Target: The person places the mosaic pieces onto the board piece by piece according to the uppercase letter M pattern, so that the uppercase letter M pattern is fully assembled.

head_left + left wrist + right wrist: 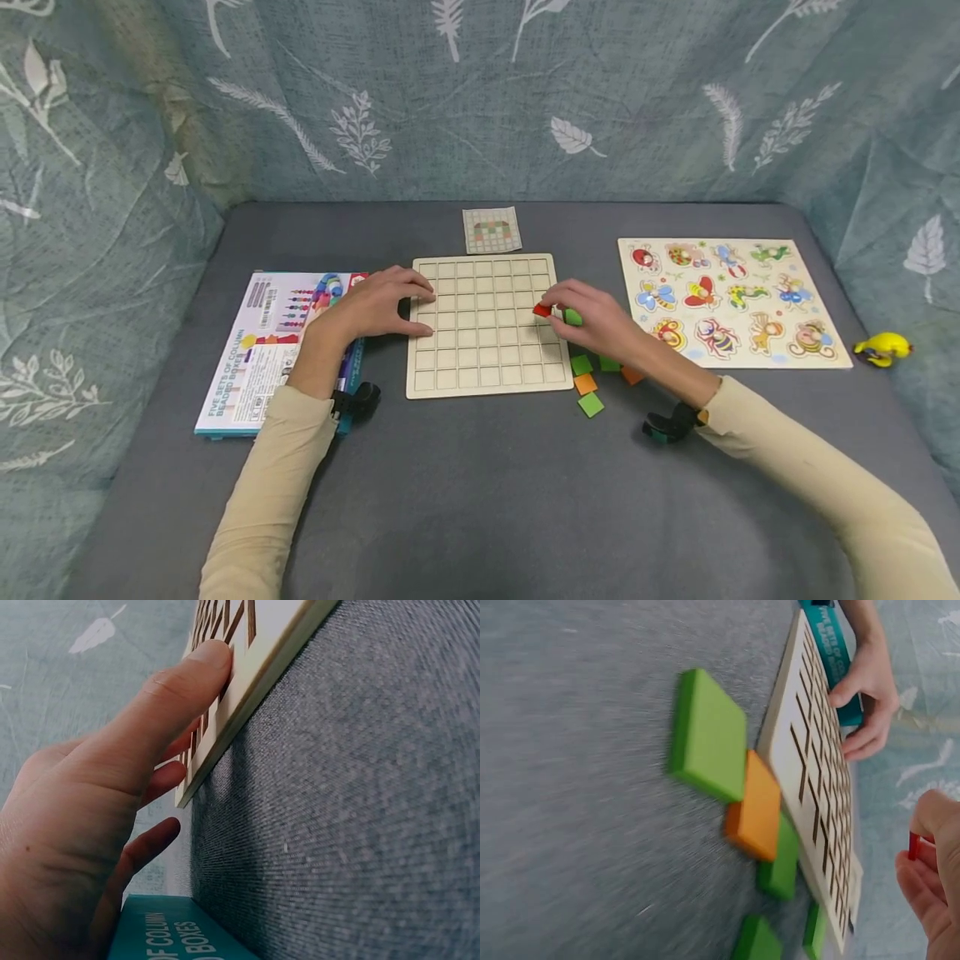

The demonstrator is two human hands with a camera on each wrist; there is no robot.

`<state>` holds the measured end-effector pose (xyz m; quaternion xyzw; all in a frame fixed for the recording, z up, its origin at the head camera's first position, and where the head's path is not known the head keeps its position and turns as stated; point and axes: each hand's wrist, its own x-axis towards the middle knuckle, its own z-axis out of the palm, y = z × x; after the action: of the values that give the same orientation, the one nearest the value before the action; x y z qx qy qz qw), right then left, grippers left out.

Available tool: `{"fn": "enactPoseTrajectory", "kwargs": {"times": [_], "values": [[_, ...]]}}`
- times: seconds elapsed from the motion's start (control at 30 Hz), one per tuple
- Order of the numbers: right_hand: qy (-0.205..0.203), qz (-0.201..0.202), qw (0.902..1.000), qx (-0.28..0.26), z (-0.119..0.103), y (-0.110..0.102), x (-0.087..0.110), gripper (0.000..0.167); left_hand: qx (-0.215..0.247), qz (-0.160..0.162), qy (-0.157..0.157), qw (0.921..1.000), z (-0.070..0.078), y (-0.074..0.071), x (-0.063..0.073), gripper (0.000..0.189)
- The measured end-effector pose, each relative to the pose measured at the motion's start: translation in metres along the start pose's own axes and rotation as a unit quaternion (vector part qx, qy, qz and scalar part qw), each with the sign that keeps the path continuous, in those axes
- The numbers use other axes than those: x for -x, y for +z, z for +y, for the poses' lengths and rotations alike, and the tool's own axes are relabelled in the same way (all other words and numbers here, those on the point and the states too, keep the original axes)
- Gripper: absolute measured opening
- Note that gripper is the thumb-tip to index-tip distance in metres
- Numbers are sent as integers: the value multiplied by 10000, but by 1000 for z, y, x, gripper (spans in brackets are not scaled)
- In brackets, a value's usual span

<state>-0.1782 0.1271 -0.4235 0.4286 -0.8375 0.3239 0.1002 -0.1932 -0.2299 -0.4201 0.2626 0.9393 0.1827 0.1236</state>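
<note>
A pale wooden grid board (487,337) lies on the dark table, its cells bare. At its left edge rests my left hand (375,304), fingers spread and relaxed; in the left wrist view the thumb (202,671) lies over the rim. My right hand (596,321) pinches a red tile (542,310) between thumb and fingertips, close over the board's right edge. The red tile (914,846) shows edge-on in the right wrist view. Loose square tiles lie beside the board under the right hand, among them a green tile (591,405) and an orange tile (585,383).
Behind the board lies a small pattern card (492,237) printed with a coloured grid. A boxed bead set (251,367) sits to the left, partly under the left forearm. On the right are an insect picture puzzle (727,304) and a yellow toy (885,348).
</note>
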Motion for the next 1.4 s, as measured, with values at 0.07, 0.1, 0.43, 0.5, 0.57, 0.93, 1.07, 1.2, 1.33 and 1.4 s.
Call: {"fn": "enactPoseTrajectory", "kwargs": {"times": [0.07,0.1,0.43,0.5,0.57,0.93,1.07,1.2,1.33,1.4], "values": [[-88,-69,9999,-1,-2,3,-7,19,7,-21,-2,10000,0,-1,0,58],[-110,-131,9999,6,-2,5,-11,19,6,-29,5,10000,-1,-1,0,59],[-261,-878,9943,540,-10,28,-53,15,21,-100,38,9999,-5,0,-1,62],[-310,-954,9936,519,-11,34,-60,14,36,-98,4,9999,-4,0,-1,61],[-297,-1054,9931,413,-12,40,-66,13,48,-74,-18,10000,-4,1,-1,60],[-367,-1449,9873,534,-16,69,-93,14,-56,23,152,9999,-3,0,-1,60],[-428,-1469,9851,788,-17,76,-97,14,-48,-81,160,9998,-3,0,-2,64],[-435,-1387,9844,990,-19,81,-100,14,-28,-145,91,9998,-3,-1,-3,67],[-392,-1389,9847,980,-20,83,-101,14,103,-176,-20,9998,-2,-1,-2,70],[-384,-1430,9843,959,-20,85,-101,15,184,-219,-48,9996,-1,-1,-2,71]]}}
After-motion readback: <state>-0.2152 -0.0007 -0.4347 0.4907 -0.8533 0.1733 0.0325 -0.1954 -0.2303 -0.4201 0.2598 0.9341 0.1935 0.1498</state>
